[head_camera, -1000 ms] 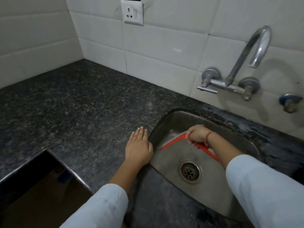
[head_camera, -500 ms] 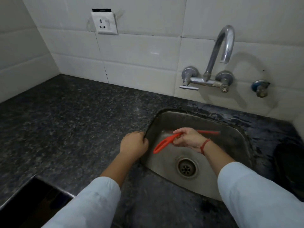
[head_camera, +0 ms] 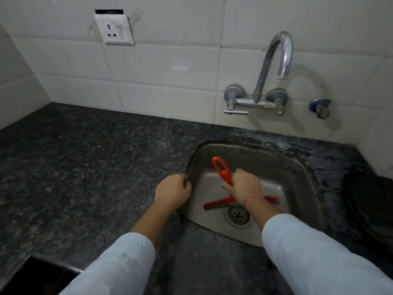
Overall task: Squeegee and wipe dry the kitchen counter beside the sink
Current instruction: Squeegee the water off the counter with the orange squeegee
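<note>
i'm watching dark granite counter (head_camera: 85,177) under a white tiled wall (head_camera: 170,71). right hand (head_camera: 244,186) is gripping the red squeegee (head_camera: 223,173) handle inside the steel sink (head_camera: 297,173), blade beneath the wrist; left hand (head_camera: 172,191) is curling over its rim.

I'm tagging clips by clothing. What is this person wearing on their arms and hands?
Both arms are in loose, pale bluish-white sleeves, the left sleeve and the right sleeve, which leave the forearms uncovered. The left hand and right hand wear no gloves. A thin red thread circles the right wrist.
</note>
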